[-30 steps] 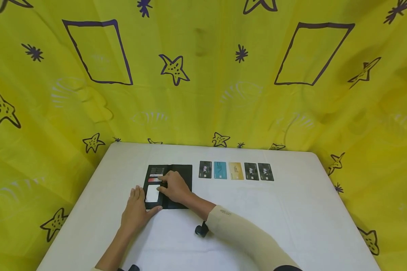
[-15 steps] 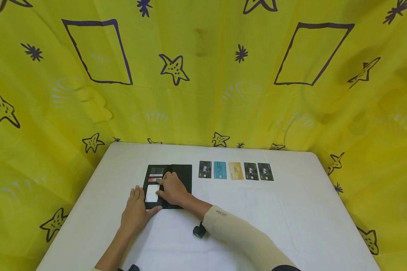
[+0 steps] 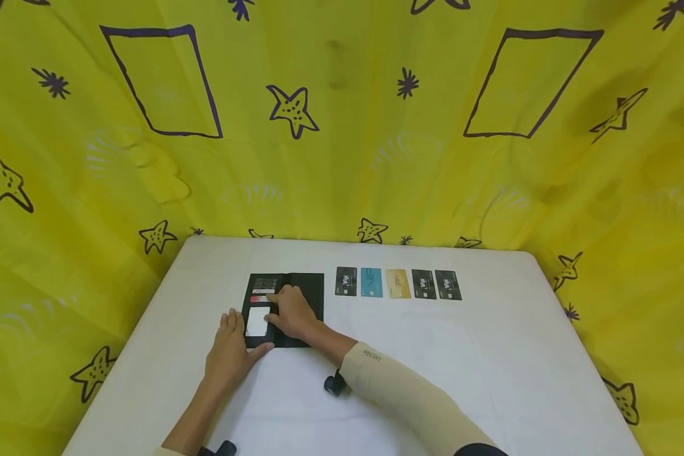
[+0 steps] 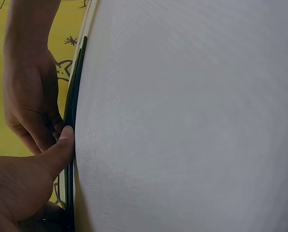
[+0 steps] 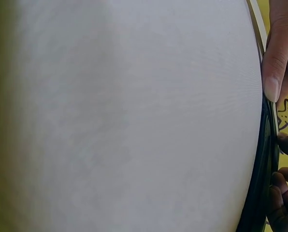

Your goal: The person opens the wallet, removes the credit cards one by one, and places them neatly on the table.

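Note:
An unfolded black wallet (image 3: 310, 294) lies on the white table, with card slots and a white window (image 3: 257, 322) on its left panel. A red card (image 3: 259, 299) shows in a slot above that window. My left hand (image 3: 227, 351) steadies the wallet's lower left corner, fingers straight along the side and thumb at the bottom edge. Over the wallet, my right hand (image 3: 293, 313) touches near the red card with its index fingertip, while its thumb lies by the window. The left wrist view shows the wallet (image 4: 76, 92) edge-on under the left thumb. The right palm's underside is hidden.
To the wallet's right, several cards lie in a row: black cards (image 3: 346, 281), a blue card (image 3: 372, 282) and a gold card (image 3: 398, 284). The white table (image 3: 433, 361) ends at a yellow curtain (image 3: 342, 164) behind and at the sides.
The right index finger slid slightly left along the red card, then came back right. My left hand stays in place at the wallet. The whole view has shifted a little.

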### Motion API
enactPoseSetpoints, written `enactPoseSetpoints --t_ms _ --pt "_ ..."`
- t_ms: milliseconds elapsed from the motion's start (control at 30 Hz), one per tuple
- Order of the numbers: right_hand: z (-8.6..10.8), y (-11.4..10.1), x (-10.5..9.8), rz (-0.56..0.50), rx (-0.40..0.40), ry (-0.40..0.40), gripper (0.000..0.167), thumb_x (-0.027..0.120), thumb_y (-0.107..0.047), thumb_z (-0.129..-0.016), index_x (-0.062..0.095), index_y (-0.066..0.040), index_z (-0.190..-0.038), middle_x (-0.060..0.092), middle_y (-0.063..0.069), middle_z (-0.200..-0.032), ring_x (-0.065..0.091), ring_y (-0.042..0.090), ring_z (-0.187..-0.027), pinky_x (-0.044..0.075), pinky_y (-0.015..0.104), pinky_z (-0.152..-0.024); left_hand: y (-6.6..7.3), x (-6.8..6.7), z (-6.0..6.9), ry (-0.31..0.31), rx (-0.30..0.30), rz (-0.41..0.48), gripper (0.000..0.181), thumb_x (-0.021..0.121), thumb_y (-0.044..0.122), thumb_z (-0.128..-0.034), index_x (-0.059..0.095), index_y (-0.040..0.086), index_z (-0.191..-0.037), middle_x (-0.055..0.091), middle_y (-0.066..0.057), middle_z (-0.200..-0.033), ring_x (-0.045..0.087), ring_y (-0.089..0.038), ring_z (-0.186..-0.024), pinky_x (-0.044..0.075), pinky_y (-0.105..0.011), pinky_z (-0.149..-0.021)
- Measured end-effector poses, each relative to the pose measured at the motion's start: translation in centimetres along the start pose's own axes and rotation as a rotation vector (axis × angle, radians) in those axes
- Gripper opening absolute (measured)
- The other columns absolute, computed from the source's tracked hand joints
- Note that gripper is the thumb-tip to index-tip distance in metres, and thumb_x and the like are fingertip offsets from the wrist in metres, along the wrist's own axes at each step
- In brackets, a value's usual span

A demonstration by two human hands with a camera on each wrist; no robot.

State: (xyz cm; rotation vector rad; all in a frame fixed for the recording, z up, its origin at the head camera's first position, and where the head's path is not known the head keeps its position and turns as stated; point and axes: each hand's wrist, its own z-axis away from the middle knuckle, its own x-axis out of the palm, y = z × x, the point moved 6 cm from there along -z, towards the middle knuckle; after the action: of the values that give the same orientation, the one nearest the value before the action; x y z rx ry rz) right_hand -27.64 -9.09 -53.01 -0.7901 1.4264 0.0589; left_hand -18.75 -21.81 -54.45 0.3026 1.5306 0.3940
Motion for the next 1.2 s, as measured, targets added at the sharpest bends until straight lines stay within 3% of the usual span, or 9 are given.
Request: enactPoseSetpoints --t_ms 400,667,800,900,1000,1100,1200 --pt "-0.1 0.6 -0.8 -0.223 0.058 0.059 0.05 0.089 -0.022 -0.088 0.073 -0.005 -0.132 0.062 0.0 -0.094 0.053 0.012 -0.088 0.047 0.021 -0.072 0.0 0.0 -0.4 0.0 0.005 -0.005 0.107 0.083 0.043 -0.0899 0.027 -0.023 -0.153 0.019 -0.042 -0.162 0.015 -0.057 -0.153 0.036 -0.071 -0.11" --pt "-0.5 0.9 -1.2 -0.332 0.094 0.075 0.047 0.093 -0.017 -0.083 0.073 -0.002 -0.123 0.065 0.0 -0.093 0.057 0.01 -0.084 0.05 0.02 -0.071 0.0 0.0 -0.6 -0.005 0.005 0.001 0.107 0.082 0.044 -0.0908 0.026 -0.022 -0.153 0.018 -0.041 -0.163 0.014 -0.056 -0.153 0.038 -0.072 -0.108" --pt "-1.1 1.1 -1.3 -0.386 0.121 0.045 0.041 0.09 -0.016 -0.086 0.072 0.0 -0.119 0.067 0.003 -0.093 0.06 0.011 -0.081 0.052 0.022 -0.07 -0.1 -0.1 -0.6 0.0 0.007 -0.003 0.107 0.083 0.043 -0.0905 0.026 -0.022 -0.153 0.018 -0.041 -0.163 0.015 -0.056 -0.153 0.038 -0.072 -0.108" --pt "-1.8 1.3 -1.4 -0.427 0.166 0.029 0.027 0.083 -0.015 -0.093 0.076 0.001 -0.113 0.073 0.005 -0.097 0.061 0.009 -0.08 0.052 0.022 -0.069 0.0 -0.2 -0.6 0.006 0.011 0.002 0.107 0.084 0.042 -0.0901 0.027 -0.023 -0.153 0.019 -0.041 -0.163 0.015 -0.057 -0.152 0.039 -0.071 -0.108" --pt "-2.6 1.5 -1.4 -0.437 0.222 0.025 0.016 0.078 -0.016 -0.097 0.082 -0.001 -0.097 0.076 0.003 -0.092 0.058 0.007 -0.07 0.047 0.021 -0.06 0.0 -0.2 -0.5 0.008 0.014 0.008 0.106 0.084 0.041 -0.0896 0.027 -0.023 -0.153 0.02 -0.042 -0.162 0.016 -0.057 -0.152 0.038 -0.071 -0.109" --pt "-3.2 1.7 -1.2 -0.394 0.3 0.015 0.022 0.081 -0.022 -0.095 0.083 -0.003 -0.084 0.073 0.001 -0.074 0.053 0.009 -0.057 0.041 0.023 -0.05 0.0 -0.1 -0.3 0.003 0.007 0.015 0.106 0.085 0.04 -0.0892 0.027 -0.023 -0.153 0.019 -0.042 -0.162 0.015 -0.057 -0.152 0.037 -0.071 -0.11" --pt "-3.4 1.8 -1.0 -0.328 0.402 0.013 0.028 0.086 -0.03 -0.09 0.082 -0.002 -0.087 0.066 -0.001 -0.067 0.052 0.011 -0.054 0.04 0.025 -0.047 -0.1 0.0 -0.2 -0.001 0.0 0.021 0.106 0.085 0.04 -0.0889 0.027 -0.022 -0.153 0.019 -0.041 -0.163 0.015 -0.057 -0.152 0.036 -0.071 -0.111"
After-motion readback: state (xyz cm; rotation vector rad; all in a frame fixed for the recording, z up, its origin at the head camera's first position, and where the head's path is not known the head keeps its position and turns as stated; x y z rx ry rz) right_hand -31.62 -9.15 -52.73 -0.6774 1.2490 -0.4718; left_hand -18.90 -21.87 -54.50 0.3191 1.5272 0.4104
